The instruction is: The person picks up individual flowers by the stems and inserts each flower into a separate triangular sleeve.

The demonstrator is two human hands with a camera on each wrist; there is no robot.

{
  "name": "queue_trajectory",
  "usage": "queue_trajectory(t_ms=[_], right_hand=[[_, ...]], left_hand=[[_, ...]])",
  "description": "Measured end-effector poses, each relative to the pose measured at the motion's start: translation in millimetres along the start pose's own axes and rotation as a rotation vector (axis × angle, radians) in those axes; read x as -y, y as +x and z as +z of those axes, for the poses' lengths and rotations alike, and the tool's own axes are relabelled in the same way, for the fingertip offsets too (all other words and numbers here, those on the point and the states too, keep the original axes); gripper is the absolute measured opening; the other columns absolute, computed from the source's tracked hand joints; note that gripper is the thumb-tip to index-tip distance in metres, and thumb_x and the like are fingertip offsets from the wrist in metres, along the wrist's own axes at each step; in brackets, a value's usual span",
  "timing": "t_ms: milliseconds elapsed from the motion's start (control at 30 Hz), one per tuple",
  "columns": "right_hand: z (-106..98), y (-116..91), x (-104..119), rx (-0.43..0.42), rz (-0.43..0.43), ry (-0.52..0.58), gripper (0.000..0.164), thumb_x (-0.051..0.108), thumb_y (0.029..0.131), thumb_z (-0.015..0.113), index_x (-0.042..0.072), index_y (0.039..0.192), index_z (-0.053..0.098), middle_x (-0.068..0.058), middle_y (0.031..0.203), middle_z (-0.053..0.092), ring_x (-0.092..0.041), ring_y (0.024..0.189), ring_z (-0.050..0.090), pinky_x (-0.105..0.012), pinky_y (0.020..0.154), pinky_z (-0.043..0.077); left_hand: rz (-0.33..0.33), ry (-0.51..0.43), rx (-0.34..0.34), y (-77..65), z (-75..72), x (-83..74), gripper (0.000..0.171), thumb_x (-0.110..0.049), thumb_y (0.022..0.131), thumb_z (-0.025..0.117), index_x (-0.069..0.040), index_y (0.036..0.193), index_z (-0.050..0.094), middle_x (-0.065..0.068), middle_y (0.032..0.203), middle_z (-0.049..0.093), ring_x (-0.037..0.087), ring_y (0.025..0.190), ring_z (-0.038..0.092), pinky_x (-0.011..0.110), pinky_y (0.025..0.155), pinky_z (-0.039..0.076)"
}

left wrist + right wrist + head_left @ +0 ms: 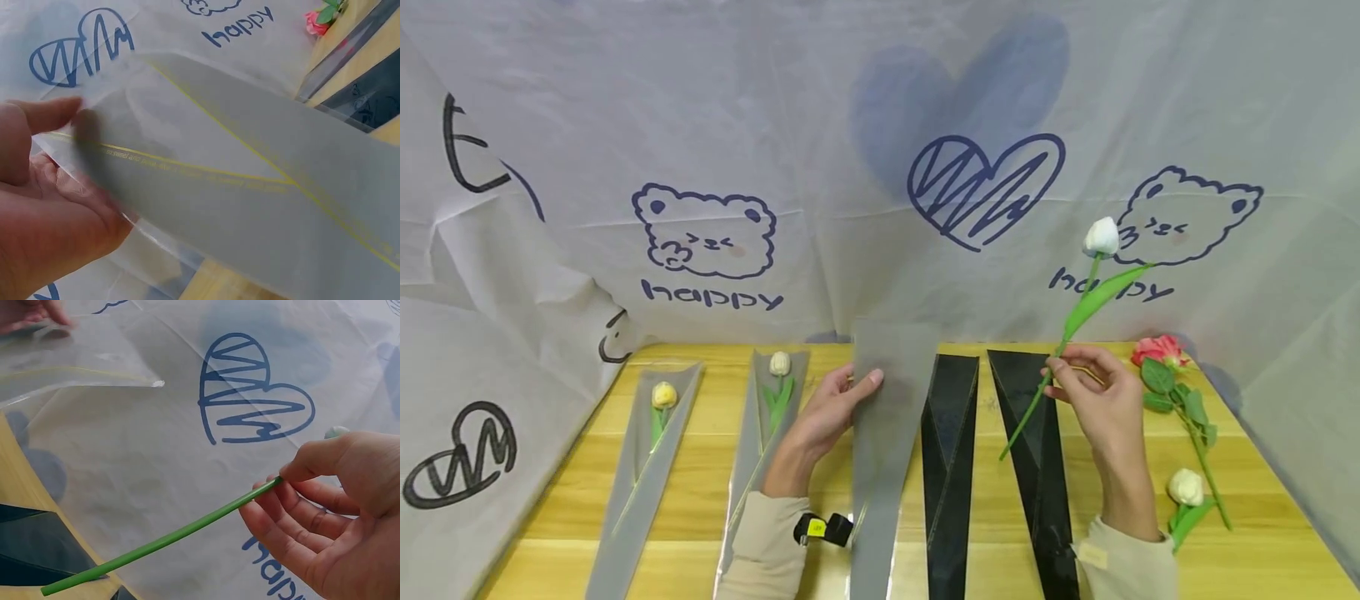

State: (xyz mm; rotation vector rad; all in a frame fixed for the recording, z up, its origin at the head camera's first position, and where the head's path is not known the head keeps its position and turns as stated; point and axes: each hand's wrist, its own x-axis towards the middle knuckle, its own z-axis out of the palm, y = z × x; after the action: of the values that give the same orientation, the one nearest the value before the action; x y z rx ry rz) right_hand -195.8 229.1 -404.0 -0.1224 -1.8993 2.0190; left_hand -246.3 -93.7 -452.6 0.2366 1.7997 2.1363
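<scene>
My right hand (1101, 396) pinches the green stem of a white artificial tulip (1101, 237) between thumb and fingers. The bloom points up and the stem's lower end slants down to the left, above a black flower sleeve (1030, 417). In the right wrist view the bare lower stem (181, 534) shows clearly. With thumb and fingers my left hand (831, 408) holds the upper left edge of a grey translucent flower sleeve (887, 417), raised off the table. Gold lines cross this sleeve (206, 144) in the left wrist view; its lower end runs out of the head view.
Two grey sleeves with tulips inside, a yellowish one (664, 395) and a cream one (780, 364), lie at left. Another black sleeve (951, 417) lies mid-table. On the right are a pink-red flower (1159, 350) and a white tulip (1186, 487). A printed cloth (820, 125) hangs behind.
</scene>
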Motion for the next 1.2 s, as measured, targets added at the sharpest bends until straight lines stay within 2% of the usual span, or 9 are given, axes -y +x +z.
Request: queue_trajectory(t_ms=[133, 300, 400, 533, 767, 1000, 1200], right_hand=[[6, 0, 4, -0.012, -0.007, 0.026, 0.024, -0.001, 0.094, 0.071, -0.012, 0.113, 0.061, -0.007, 0.097, 0.070, -0.015, 0.081, 0.073, -0.027, 0.069, 0.060], [10, -2, 11, -0.060, -0.107, 0.151, 0.020, -0.002, 0.094, 0.071, -0.012, 0.109, 0.063, -0.013, 0.096, 0.072, -0.023, 0.085, 0.073, -0.030, 0.070, 0.060], [12, -4, 18, -0.090, -0.201, 0.292, 0.022, -0.004, 0.093, 0.072, -0.015, 0.109, 0.062, -0.018, 0.097, 0.073, -0.027, 0.089, 0.073, -0.033, 0.071, 0.060], [16, -8, 30, -0.125, -0.329, 0.458, 0.026, -0.007, 0.091, 0.072, -0.021, 0.108, 0.059, -0.023, 0.094, 0.070, -0.030, 0.088, 0.071, -0.037, 0.072, 0.061], [29, -13, 42, -0.133, -0.437, 0.648, 0.022, -0.016, 0.089, 0.069, -0.024, 0.104, 0.056, -0.029, 0.091, 0.066, -0.035, 0.084, 0.067, -0.039, 0.070, 0.061], [40, -16, 40, -0.093, -0.477, 0.617, 0.019, -0.018, 0.089, 0.066, -0.025, 0.104, 0.056, -0.028, 0.091, 0.066, -0.035, 0.084, 0.067, -0.038, 0.070, 0.061], [49, -18, 34, -0.017, -0.405, 0.480, 0.017, -0.018, 0.089, 0.068, -0.021, 0.103, 0.059, -0.023, 0.093, 0.070, -0.030, 0.085, 0.073, -0.037, 0.074, 0.061]], left_hand=[[0.020, 0.031, -0.028, 0.6, 3.7, -0.3, 0.023, -0.017, 0.106, 0.058, 0.003, 0.116, 0.065, 0.005, 0.097, 0.074, 0.015, 0.086, 0.069, 0.031, 0.077, 0.055], [0.085, 0.155, -0.082, 1.7, 8.3, 0.2, 0.016, -0.012, 0.099, 0.069, 0.004, 0.098, 0.070, 0.007, 0.087, 0.073, 0.013, 0.080, 0.063, 0.027, 0.075, 0.050], [0.107, 0.217, -0.096, 2.6, 11.1, 0.5, 0.016, -0.008, 0.094, 0.076, 0.007, 0.100, 0.072, 0.010, 0.091, 0.075, 0.012, 0.080, 0.064, 0.026, 0.075, 0.051], [0.124, 0.276, -0.085, 2.9, 14.6, 0.5, 0.026, -0.004, 0.088, 0.080, 0.009, 0.110, 0.073, 0.014, 0.099, 0.076, 0.013, 0.083, 0.068, 0.025, 0.073, 0.052], [0.182, 0.369, -0.061, 0.9, 23.1, -0.9, 0.020, -0.003, 0.086, 0.083, 0.007, 0.099, 0.073, 0.007, 0.085, 0.071, 0.012, 0.072, 0.059, 0.024, 0.060, 0.042], [0.253, 0.418, -0.031, -1.0, 30.3, -3.8, 0.016, -0.003, 0.086, 0.082, 0.007, 0.093, 0.072, 0.006, 0.080, 0.068, 0.011, 0.068, 0.057, 0.023, 0.057, 0.042], [0.261, 0.388, -0.008, -5.7, 36.6, -11.1, 0.020, -0.003, 0.089, 0.080, 0.007, 0.105, 0.074, 0.014, 0.093, 0.074, 0.014, 0.076, 0.067, 0.024, 0.063, 0.049]])
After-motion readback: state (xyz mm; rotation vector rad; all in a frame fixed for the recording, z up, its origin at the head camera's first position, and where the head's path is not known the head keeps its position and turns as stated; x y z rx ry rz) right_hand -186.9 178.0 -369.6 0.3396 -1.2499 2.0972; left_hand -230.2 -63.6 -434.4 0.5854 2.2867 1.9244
